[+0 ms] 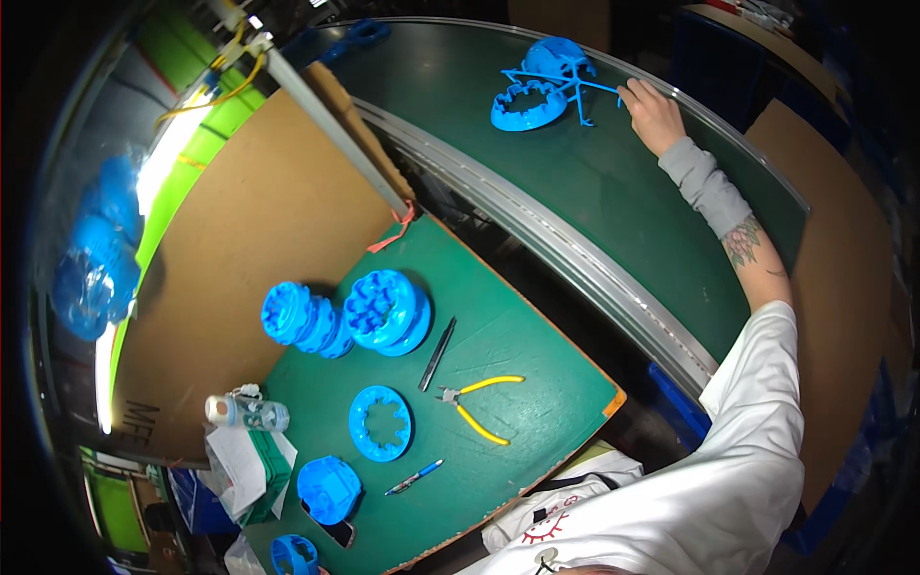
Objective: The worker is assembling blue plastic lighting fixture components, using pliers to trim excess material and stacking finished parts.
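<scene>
My right hand (654,115) reaches far out over the green conveyor belt (613,192). Its fingers are closed on one end of a branching blue plastic runner (578,84). Attached to or lying against that runner are a blue toothed ring (530,107) and a blue domed part (556,57); I cannot tell which. My left hand is out of the picture.
On the green worktable (517,326) lie yellow-handled cutters (484,407), a black marker-like tool (438,355), a pen (414,477) and a blue ring (380,424). Stacked blue parts (388,311) stand behind. A metal rail (537,206) edges the belt; a cardboard panel (240,240) rises left.
</scene>
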The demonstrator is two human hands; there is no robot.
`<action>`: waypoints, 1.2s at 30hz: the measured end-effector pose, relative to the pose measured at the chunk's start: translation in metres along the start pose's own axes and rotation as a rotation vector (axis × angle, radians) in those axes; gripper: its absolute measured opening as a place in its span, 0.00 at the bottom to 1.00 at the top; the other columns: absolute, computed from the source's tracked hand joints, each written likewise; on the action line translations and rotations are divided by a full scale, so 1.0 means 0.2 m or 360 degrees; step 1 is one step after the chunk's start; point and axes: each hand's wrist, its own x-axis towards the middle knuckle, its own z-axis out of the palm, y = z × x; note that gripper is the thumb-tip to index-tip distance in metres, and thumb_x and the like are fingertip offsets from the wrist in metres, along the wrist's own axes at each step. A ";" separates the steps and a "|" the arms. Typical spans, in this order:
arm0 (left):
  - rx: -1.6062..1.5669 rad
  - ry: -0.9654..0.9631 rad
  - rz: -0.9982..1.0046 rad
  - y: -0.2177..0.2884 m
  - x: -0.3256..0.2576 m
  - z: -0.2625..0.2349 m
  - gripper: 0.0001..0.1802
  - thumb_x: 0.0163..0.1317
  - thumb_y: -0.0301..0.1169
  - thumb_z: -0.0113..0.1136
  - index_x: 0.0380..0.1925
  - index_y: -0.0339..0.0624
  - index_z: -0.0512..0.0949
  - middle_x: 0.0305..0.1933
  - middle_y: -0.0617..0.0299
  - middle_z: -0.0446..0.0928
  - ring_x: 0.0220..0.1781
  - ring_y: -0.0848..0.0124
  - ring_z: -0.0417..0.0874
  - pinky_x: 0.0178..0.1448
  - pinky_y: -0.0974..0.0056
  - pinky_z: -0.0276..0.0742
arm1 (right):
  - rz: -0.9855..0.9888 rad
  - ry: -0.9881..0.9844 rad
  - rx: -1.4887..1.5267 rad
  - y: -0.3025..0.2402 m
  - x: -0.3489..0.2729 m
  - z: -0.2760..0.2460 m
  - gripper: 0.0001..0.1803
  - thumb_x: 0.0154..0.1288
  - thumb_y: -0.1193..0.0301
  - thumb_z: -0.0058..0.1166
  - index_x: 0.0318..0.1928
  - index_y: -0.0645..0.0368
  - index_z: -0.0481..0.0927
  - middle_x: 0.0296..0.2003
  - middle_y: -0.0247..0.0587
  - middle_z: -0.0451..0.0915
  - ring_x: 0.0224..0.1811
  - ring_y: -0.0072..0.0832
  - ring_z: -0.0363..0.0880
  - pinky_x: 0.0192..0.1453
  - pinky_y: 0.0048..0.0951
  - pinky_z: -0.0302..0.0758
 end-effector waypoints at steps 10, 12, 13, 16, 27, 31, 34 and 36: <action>0.0266 0.0006 0.0517 0.05 -0.16 0.67 0.21 0.57 0.44 0.51 0.48 0.46 0.72 0.48 0.59 0.74 0.48 0.60 0.75 0.47 0.55 0.70 | 0.0154 0.0276 -0.0147 0.50 0.09 -0.35 0.12 0.56 0.74 0.50 0.41 0.50 0.80 0.28 0.37 0.74 0.32 0.34 0.77 0.33 0.33 0.75; 0.0282 -0.0018 0.0605 0.03 -0.22 0.85 0.21 0.57 0.44 0.51 0.47 0.46 0.72 0.48 0.58 0.74 0.48 0.60 0.75 0.47 0.55 0.70 | 0.0541 0.0098 -0.0039 0.70 0.03 -0.27 0.09 0.56 0.70 0.54 0.38 0.53 0.81 0.28 0.41 0.78 0.32 0.38 0.79 0.35 0.35 0.75; 0.0288 -0.0038 0.0641 0.00 -0.28 0.96 0.21 0.57 0.44 0.50 0.47 0.46 0.72 0.48 0.58 0.74 0.48 0.60 0.75 0.47 0.55 0.70 | 0.0792 -0.0082 0.0001 0.82 -0.04 -0.18 0.09 0.55 0.68 0.56 0.37 0.54 0.81 0.28 0.43 0.80 0.32 0.39 0.79 0.36 0.35 0.75; 0.0289 -0.0059 0.0765 -0.03 -0.41 1.23 0.21 0.57 0.43 0.50 0.47 0.45 0.72 0.47 0.57 0.74 0.48 0.60 0.75 0.48 0.55 0.70 | 0.1188 -0.0246 0.0129 1.05 -0.27 0.03 0.07 0.53 0.68 0.55 0.33 0.50 0.83 0.34 0.50 0.80 0.39 0.50 0.78 0.45 0.42 0.75; 0.0435 0.0291 0.1254 0.04 -0.47 1.33 0.20 0.57 0.42 0.50 0.46 0.43 0.74 0.46 0.54 0.75 0.48 0.60 0.75 0.50 0.56 0.68 | 0.1113 -0.0157 0.1006 0.70 0.01 0.52 0.23 0.50 0.66 0.61 0.50 0.48 0.74 0.55 0.52 0.64 0.52 0.42 0.69 0.49 0.38 0.71; 0.0607 0.0592 0.1400 0.06 -0.30 0.93 0.20 0.57 0.41 0.50 0.46 0.42 0.74 0.45 0.53 0.76 0.48 0.60 0.75 0.50 0.57 0.68 | 0.1969 -0.0118 0.3576 0.25 0.27 0.81 0.14 0.61 0.69 0.51 0.47 0.58 0.76 0.41 0.44 0.74 0.42 0.34 0.72 0.42 0.25 0.74; 0.0816 0.0889 0.1475 0.07 -0.19 0.36 0.20 0.57 0.40 0.50 0.45 0.41 0.74 0.45 0.52 0.76 0.48 0.60 0.75 0.51 0.57 0.68 | 0.1595 0.0393 0.3622 0.28 0.37 1.02 0.13 0.62 0.80 0.40 0.47 0.74 0.69 0.43 0.58 0.71 0.52 0.45 0.69 0.56 0.40 0.70; 0.1062 0.1174 0.1500 0.09 -0.17 -0.23 0.19 0.57 0.40 0.50 0.45 0.41 0.75 0.45 0.52 0.76 0.48 0.60 0.75 0.51 0.57 0.67 | 0.2078 0.0699 0.3887 0.21 0.43 1.03 0.20 0.62 0.81 0.38 0.53 0.78 0.57 0.55 0.68 0.59 0.60 0.56 0.60 0.64 0.53 0.62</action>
